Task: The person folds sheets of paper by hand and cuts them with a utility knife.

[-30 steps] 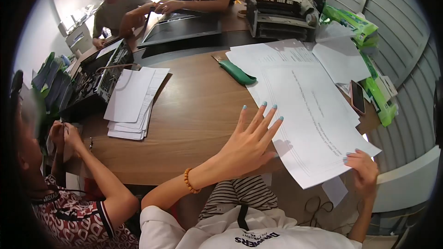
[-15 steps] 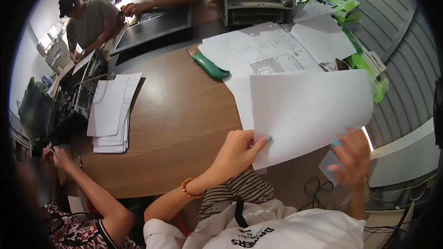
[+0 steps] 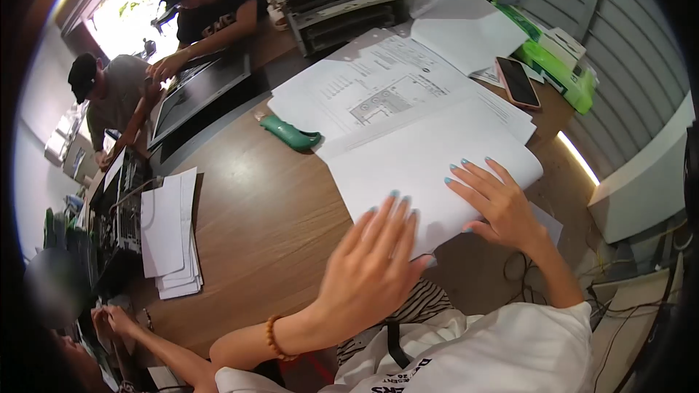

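A large white paper sheet [image 3: 429, 149] lies over printed pages [image 3: 386, 91] on the wooden table, its right side curving in a rounded bend. My left hand [image 3: 375, 266] is at the near edge of the sheet with fingers stretched out and blue-painted nails. To the right, my right hand [image 3: 499, 207] rests on the sheet, fingers spread. Both hands are open. Left of the pages is a green-handled tool [image 3: 291, 133], perhaps a utility knife; its kind is not certain.
A phone [image 3: 518, 81] and green packages [image 3: 557, 65] lie at the right. Behind the pages stands an opened machine [image 3: 342, 4]. At left are a paper stack [image 3: 169, 233] and an opened electronic case [image 3: 127, 207]. Other people work at the far side and lower left.
The raised sheet has come down onto the printed pages. My left hand has let go of its edge and flattened; my right hand has moved onto the sheet. The camera view has shifted; the phone now shows.
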`<state>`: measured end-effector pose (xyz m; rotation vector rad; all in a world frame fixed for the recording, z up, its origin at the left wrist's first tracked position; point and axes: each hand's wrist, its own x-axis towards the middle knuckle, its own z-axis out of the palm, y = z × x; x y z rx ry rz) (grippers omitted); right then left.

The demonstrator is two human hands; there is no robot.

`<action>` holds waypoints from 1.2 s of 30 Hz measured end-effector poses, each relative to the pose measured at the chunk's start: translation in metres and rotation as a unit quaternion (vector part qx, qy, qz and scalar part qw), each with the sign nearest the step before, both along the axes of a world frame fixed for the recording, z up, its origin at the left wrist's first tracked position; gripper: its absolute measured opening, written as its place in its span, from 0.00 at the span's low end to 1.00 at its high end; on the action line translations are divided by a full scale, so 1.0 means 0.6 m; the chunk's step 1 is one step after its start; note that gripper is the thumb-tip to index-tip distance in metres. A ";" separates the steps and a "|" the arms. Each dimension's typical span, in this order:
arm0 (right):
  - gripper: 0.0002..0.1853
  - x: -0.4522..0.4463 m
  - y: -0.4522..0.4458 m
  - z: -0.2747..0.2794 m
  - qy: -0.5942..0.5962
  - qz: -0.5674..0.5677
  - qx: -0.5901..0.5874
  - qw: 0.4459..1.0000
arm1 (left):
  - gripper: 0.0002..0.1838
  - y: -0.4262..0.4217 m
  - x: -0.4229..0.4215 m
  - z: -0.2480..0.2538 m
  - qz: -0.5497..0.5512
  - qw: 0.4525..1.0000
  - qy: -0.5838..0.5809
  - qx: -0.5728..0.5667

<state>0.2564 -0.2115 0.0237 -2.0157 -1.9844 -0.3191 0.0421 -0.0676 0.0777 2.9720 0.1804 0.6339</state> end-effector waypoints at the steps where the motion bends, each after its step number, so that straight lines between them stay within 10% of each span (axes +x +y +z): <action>1: 0.32 0.001 0.004 -0.001 -0.001 0.003 0.008 1.000 | 0.24 -0.005 0.016 -0.015 -0.043 0.999 0.021 -0.013; 36: 0.37 0.026 0.035 -0.019 0.017 0.018 -0.018 1.000 | 0.36 0.001 0.074 -0.094 -0.070 0.992 0.082 -0.064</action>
